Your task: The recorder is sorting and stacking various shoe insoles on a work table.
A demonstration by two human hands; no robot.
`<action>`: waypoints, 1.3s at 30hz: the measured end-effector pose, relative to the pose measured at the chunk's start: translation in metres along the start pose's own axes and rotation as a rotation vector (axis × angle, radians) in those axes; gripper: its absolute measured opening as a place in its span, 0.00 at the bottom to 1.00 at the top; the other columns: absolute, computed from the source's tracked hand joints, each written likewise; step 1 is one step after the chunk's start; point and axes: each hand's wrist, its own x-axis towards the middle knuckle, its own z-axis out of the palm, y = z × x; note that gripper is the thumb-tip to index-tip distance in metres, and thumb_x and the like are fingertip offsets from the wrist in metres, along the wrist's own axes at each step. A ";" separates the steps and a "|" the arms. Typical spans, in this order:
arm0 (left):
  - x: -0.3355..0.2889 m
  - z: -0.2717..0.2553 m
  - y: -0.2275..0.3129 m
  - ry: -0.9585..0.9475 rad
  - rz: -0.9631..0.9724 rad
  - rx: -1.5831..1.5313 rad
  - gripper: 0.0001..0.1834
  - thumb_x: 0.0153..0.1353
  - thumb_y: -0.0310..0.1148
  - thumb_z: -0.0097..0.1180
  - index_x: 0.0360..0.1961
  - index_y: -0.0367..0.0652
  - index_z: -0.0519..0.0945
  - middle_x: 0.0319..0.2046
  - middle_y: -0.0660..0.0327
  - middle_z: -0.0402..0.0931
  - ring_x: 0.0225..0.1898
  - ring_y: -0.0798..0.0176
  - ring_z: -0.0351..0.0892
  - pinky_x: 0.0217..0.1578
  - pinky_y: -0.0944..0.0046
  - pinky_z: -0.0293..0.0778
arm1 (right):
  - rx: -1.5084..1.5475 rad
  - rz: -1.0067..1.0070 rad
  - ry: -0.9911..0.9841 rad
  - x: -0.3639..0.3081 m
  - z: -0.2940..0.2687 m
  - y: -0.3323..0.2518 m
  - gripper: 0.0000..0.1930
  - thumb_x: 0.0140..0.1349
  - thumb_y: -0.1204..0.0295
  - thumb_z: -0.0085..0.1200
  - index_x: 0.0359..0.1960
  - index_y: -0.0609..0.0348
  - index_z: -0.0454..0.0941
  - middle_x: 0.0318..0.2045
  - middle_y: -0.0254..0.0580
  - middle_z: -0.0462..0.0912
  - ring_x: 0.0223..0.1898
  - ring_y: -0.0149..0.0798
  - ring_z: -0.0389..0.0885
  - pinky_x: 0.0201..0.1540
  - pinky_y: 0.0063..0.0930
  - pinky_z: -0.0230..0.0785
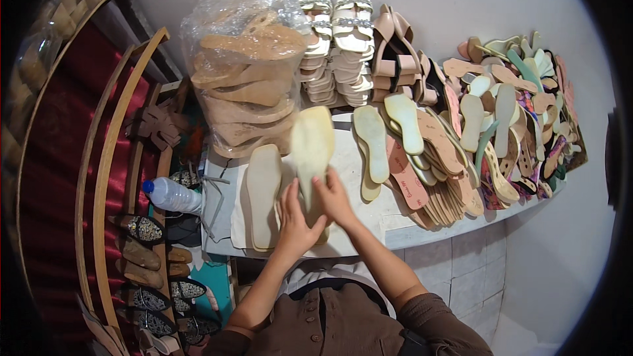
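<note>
A cream insole (312, 137), slightly blurred, is raised over the white sheet with its broad end pointing away from me. My right hand (333, 199) grips its narrow lower part from the right side. On the other side, my left hand (298, 223) has its fingers against the same narrow part, thumb toward the right hand. Some of the insole's lower end is hidden by my fingers. Left of my hands, a beige insole (264, 194) lies flat on the white sheet (343, 221). Two pale insoles (373, 142) overlap to the right.
Stacked tan and pink insoles (428, 191) and a heap of mixed shoe parts (514, 112) cover the table's right. Behind are a plastic bag of tan soles (247, 92) and white sandals (353, 33). A water bottle (173, 196) and a shoe rack (135, 224) stand left.
</note>
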 end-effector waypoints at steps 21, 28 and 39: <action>0.037 0.134 0.041 -0.314 -0.125 -0.408 0.32 0.53 0.34 0.55 0.56 0.35 0.59 0.51 0.46 0.59 0.52 0.43 0.62 0.52 0.55 0.62 | -1.071 -0.187 0.158 -0.039 -0.208 -0.030 0.22 0.49 0.77 0.48 0.50 0.58 0.68 0.47 0.53 0.68 0.48 0.52 0.65 0.50 0.42 0.61; 0.061 0.155 0.040 -0.234 -0.159 -0.282 0.31 0.54 0.38 0.55 0.56 0.35 0.61 0.50 0.47 0.61 0.50 0.45 0.65 0.51 0.56 0.63 | 0.459 0.428 0.070 -0.032 -0.252 -0.066 0.20 0.61 0.74 0.44 0.55 0.63 0.62 0.42 0.42 0.75 0.40 0.33 0.76 0.41 0.27 0.72; 0.071 0.167 0.055 -0.278 -0.292 -0.490 0.21 0.66 0.42 0.37 0.43 0.31 0.69 0.39 0.50 0.69 0.43 0.53 0.68 0.46 0.62 0.63 | 0.658 0.522 -0.158 -0.047 -0.236 -0.034 0.25 0.59 0.76 0.49 0.58 0.59 0.58 0.48 0.39 0.73 0.47 0.30 0.73 0.46 0.25 0.68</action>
